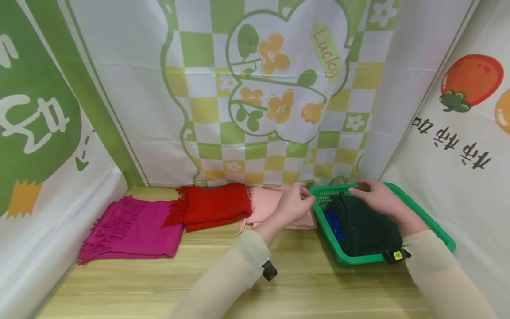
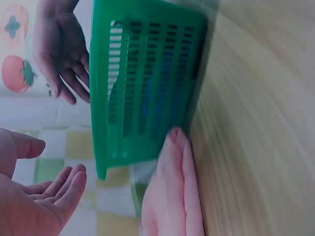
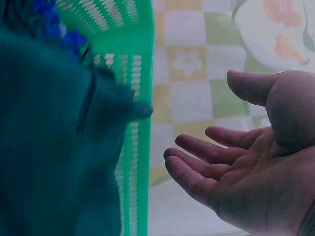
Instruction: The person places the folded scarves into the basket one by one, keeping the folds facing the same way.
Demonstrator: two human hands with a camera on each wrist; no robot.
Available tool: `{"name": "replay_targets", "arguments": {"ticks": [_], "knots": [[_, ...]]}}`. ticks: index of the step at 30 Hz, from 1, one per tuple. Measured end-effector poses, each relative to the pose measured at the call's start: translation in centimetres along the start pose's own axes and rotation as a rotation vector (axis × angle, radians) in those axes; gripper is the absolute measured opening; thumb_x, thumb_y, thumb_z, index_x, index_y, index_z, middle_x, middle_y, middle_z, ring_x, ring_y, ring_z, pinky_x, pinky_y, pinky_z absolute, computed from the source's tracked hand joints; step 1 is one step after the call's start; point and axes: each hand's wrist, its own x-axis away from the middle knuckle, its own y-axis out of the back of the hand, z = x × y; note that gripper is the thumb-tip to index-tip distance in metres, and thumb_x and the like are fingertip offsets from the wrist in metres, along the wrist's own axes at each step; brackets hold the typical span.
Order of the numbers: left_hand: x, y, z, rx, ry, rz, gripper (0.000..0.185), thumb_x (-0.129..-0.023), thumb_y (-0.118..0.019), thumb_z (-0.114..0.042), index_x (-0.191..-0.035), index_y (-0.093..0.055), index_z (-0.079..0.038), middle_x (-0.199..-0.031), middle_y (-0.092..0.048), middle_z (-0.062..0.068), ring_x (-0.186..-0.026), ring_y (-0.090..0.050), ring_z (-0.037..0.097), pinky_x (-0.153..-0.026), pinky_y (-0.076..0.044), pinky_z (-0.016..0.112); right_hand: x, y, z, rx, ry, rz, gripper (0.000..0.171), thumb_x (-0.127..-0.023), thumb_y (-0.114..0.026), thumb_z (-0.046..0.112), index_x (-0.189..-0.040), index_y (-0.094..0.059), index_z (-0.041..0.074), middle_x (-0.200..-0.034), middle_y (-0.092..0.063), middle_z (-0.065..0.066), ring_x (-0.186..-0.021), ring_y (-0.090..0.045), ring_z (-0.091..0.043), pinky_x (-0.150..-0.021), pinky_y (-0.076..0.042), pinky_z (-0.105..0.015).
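A green plastic basket [image 1: 334,248] stands on the right of the table, with a folded dark green cloth [image 1: 364,228] and some blue material [image 1: 334,223] inside. Over the basket hovers my right hand [image 1: 378,199]; the right wrist view shows its fingers spread loosely, apart from the cloth. My left hand [image 1: 292,204] is raised above a folded pink scarf [image 1: 264,201], close to the basket's left rim. In the left wrist view its thumb and fingers are parted with nothing between them. Part of the pink scarf is hidden behind that hand.
Left of the pink scarf lie a folded red scarf [image 1: 217,204] and a folded magenta scarf [image 1: 139,230], both fringed. A patterned curtain [image 1: 275,159] hangs along the table's back edge. White printed sheets [image 1: 446,133] close off the sides.
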Motion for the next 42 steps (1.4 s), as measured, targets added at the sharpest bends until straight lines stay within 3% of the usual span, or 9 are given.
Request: {"name": "replay_targets", "arguments": {"ticks": [8,14,24,28,35,42], "knots": [[0.5,3.7,2.0,-0.066,0.026,-0.104,0.059,-0.106,-0.063,-0.027,-0.156,-0.055,0.004,-0.131,-0.076,0.013,-0.122,-0.074,0.028,-0.106,-0.058,0.043,-0.7,-1.8,2.8,-0.058,0.034,-0.012,0.085,-0.117,-0.057,0.048,-0.168,-0.028,-0.013,-0.165,-0.042,-0.039,-0.151,-0.041,-0.059,-0.115,-0.045,-0.071],[1.3,6.2,3.2,-0.061,0.037,-0.114,0.061,-0.107,-0.066,-0.024,-0.158,-0.053,0.006,-0.135,-0.074,0.022,-0.125,-0.072,0.035,-0.107,-0.058,0.049,-0.4,-3.5,5.2,-0.070,0.045,-0.015,0.084,-0.116,-0.058,0.050,-0.169,-0.030,-0.009,-0.164,-0.045,-0.036,-0.151,-0.044,-0.056,-0.115,-0.046,-0.069],[3.3,10.3,4.9,-0.053,0.094,-0.150,0.064,-0.111,-0.067,-0.033,-0.160,-0.051,0.003,-0.134,-0.072,0.015,-0.127,-0.069,0.035,-0.107,-0.057,0.053,0.1,-6.6,9.1,-0.100,0.096,0.030,0.082,-0.114,-0.061,0.051,-0.170,-0.034,-0.003,-0.164,-0.050,-0.027,-0.152,-0.047,-0.049,-0.118,-0.046,-0.066],[4.0,11.6,5.4,-0.067,0.102,-0.161,0.068,-0.111,-0.068,-0.040,-0.160,-0.050,0.003,-0.140,-0.071,0.017,-0.131,-0.068,0.037,-0.110,-0.055,0.055,0.1,-8.1,10.2,-0.109,0.123,0.044,0.077,-0.114,-0.062,0.048,-0.169,-0.037,0.000,-0.162,-0.054,-0.024,-0.151,-0.050,-0.046,-0.118,-0.045,-0.066],[4.8,13.9,6.0,-0.083,0.118,-0.202,0.061,-0.109,-0.072,-0.033,-0.156,-0.056,0.002,-0.135,-0.071,0.019,-0.126,-0.070,0.037,-0.110,-0.055,0.054,0.4,-10.3,11.9,-0.125,0.160,0.077,0.076,-0.113,-0.065,0.049,-0.168,-0.040,0.003,-0.158,-0.057,-0.020,-0.147,-0.054,-0.042,-0.117,-0.048,-0.063],[5.9,16.1,6.3,-0.114,0.133,-0.189,0.064,-0.109,-0.071,-0.037,-0.157,-0.055,0.001,-0.137,-0.069,0.021,-0.128,-0.067,0.039,-0.107,-0.056,0.056,0.2,-12.5,12.8,-0.171,0.208,0.078,0.068,-0.112,-0.068,0.042,-0.164,-0.046,0.004,-0.156,-0.055,-0.020,-0.143,-0.058,-0.041,-0.116,-0.049,-0.061]]}}
